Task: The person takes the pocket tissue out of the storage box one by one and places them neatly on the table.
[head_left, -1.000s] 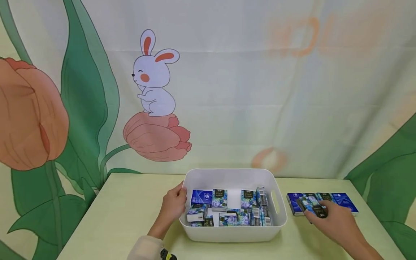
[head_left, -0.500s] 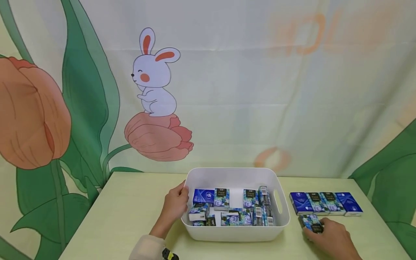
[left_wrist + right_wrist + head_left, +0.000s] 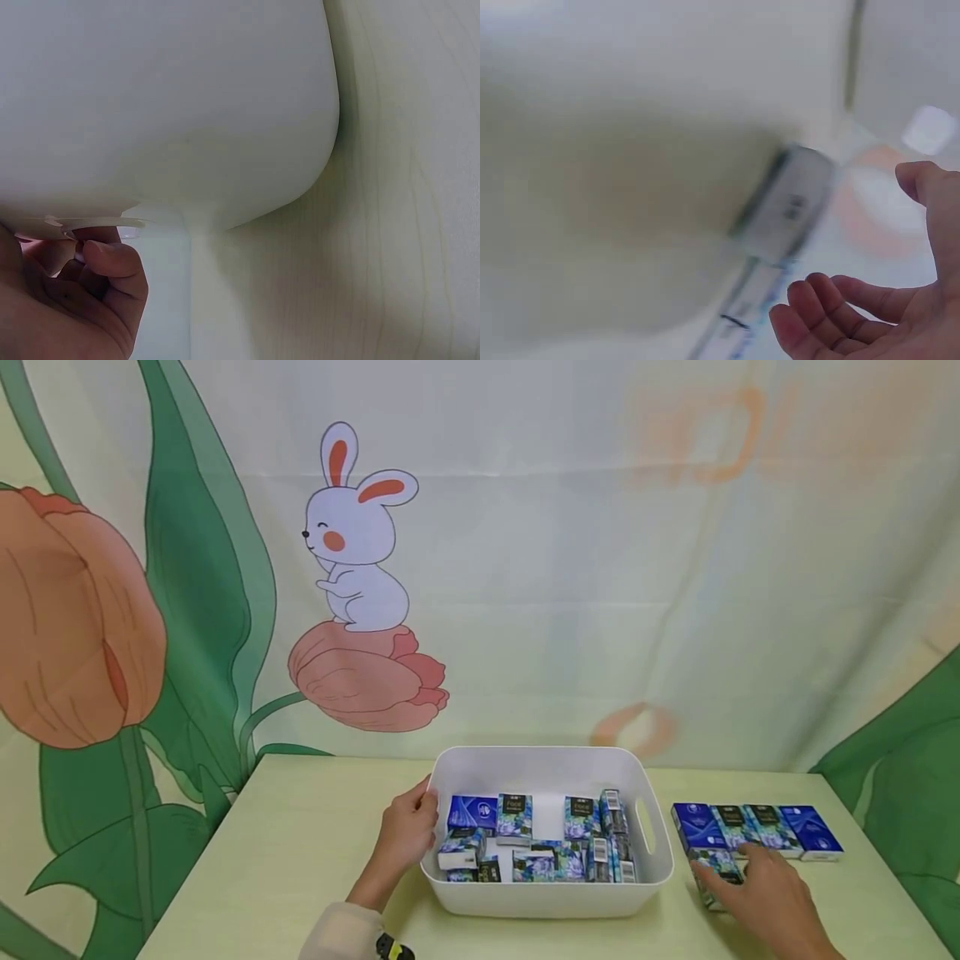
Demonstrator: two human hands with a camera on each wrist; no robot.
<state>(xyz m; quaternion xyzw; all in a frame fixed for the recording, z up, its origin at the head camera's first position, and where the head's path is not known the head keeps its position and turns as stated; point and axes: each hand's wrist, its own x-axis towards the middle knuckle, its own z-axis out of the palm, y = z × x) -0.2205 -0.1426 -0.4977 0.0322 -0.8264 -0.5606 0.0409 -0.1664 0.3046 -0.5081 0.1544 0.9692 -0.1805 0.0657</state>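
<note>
My left hand (image 3: 408, 827) grips the left handle of a white plastic bin (image 3: 547, 900); in the left wrist view the fingers (image 3: 116, 270) curl through the handle slot. Inside the bin lie several floral pocket tissue packs (image 3: 514, 817) and a blue tissue pack (image 3: 472, 812). To the right of the bin, a floral tissue pack (image 3: 712, 862) rests on the table against the front of a blue pack (image 3: 697, 827). Over its right side my right hand (image 3: 772, 893) is spread. The right wrist view shows thumb and fingers apart, with the pack (image 3: 787, 206) outside them.
Behind that pack, a row holds two blue packs at its ends and two floral packs (image 3: 771, 828) between. The pale table (image 3: 285, 860) ends at a curtain (image 3: 525, 610) printed with a rabbit and tulips.
My right hand brought the floral tissue pack from over the row down to the table in front of it, then loosened its fingers. My left hand keeps its hold on the bin.
</note>
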